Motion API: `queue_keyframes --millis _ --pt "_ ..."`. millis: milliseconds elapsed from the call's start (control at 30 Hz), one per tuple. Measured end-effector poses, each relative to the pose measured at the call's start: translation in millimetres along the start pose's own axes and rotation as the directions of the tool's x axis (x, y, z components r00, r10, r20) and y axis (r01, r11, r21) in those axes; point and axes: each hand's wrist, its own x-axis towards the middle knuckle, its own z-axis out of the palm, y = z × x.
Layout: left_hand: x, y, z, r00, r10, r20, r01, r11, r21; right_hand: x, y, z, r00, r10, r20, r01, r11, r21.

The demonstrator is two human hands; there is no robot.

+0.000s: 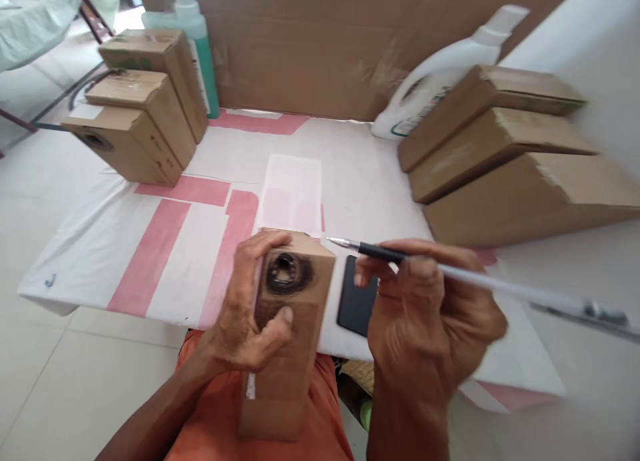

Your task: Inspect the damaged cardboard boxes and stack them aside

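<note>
My left hand (250, 308) is wrapped round a brown cardboard box (295, 354) that leans upright against my lap at the table's edge. Near its top, the face toward me bears a dark, scribbled ring (284, 272) round a small hole. In my right hand (425, 301) I grip a pen (383, 253) with a black grip and a clear barrel. Its metal tip points left, just off the box's upper right corner, and does not touch it. A dark flat rectangular object (357, 298) lies on the table, partly behind my right hand.
Three cardboard boxes (145, 114) stand at the left beside a green bottle (205, 68). More boxes (500, 148) line the right side, near a white jug (450, 61). A pale translucent sheet (290, 188) lies on the cloth-covered table (370, 174). Behind rises a large cardboard panel (310, 48).
</note>
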Motion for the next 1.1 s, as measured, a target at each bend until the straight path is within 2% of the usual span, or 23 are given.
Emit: queue_keyframes --millis 33,67,100,133,167,233,267,400,533,633,733,800,867,933,1000,1100 --pt "-2 0 -3.0 0.999 -0.03 -0.016 0.03 0.999 -0.017 7 9 0 0.999 0.021 -0.037 -0.022 0.999 -0.027" --pt "-4 -1 -6.3 0.998 -0.056 -0.036 0.054 0.998 -0.034 14 20 -2 0.998 0.058 -0.028 -0.061 0.99 -0.129" --pt "-6 -2 -9.6 0.995 -0.076 -0.059 0.074 0.996 -0.047 18 33 -5 0.992 0.125 0.021 -0.114 0.952 -0.285" --pt "-7 -2 -12.8 0.992 -0.09 -0.083 0.086 0.995 -0.054 20 46 -8 0.969 0.227 0.093 -0.157 0.866 -0.474" --pt "-8 -3 -15.6 0.99 -0.099 -0.102 0.094 0.994 -0.055 19 58 -12 0.915 0.359 0.185 -0.153 0.732 -0.664" --pt "-9 -4 -19.3 0.987 -0.106 -0.122 0.101 0.994 -0.045 10 77 -17 0.828 0.497 0.261 -0.105 0.594 -0.797" --pt "-9 -4 -20.1 0.986 -0.107 -0.127 0.102 0.994 -0.041 2 83 -18 0.801 0.528 0.282 -0.081 0.563 -0.823" --pt "-7 -4 -18.7 0.985 -0.113 -0.131 0.107 0.993 -0.055 -29 84 -12 0.79 0.539 0.292 -0.019 0.498 -0.867" --pt "-7 -5 -17.3 0.983 -0.123 -0.138 0.118 0.992 -0.038 -36 83 -13 0.763 0.598 0.245 -0.02 0.402 -0.916" --pt "-8 -6 -17.9 0.983 -0.129 -0.131 0.125 0.992 -0.033 -34 84 -30 0.744 0.652 0.145 -0.072 0.294 -0.953" --pt "-7 -8 -16.7 0.985 -0.123 -0.117 0.117 0.991 -0.057 -38 81 -57 0.766 0.643 -0.024 -0.163 0.158 -0.974" --pt "-5 -10 -14.6 0.987 -0.114 -0.11 0.108 0.992 -0.063 -42 81 -74 0.764 0.635 -0.114 -0.236 0.11 -0.966" --pt "-3 -10 -12.3 0.989 -0.11 -0.098 0.103 0.992 -0.069 -46 84 -87 0.752 0.638 -0.165 -0.311 0.123 -0.943" --pt "-2 -10 -11.1 0.991 -0.106 -0.087 0.1 0.992 -0.074 -46 91 -95 0.743 0.641 -0.195 -0.394 0.182 -0.901" --pt "-2 -10 -11.3 0.99 -0.108 -0.085 0.103 0.992 -0.069 -45 96 -99 0.736 0.649 -0.191 -0.471 0.289 -0.833" --pt "-5 -12 -12.5 0.987 -0.126 -0.095 0.12 0.99 -0.067 -44 94 -98 0.726 0.684 -0.072 -0.546 0.509 -0.666"
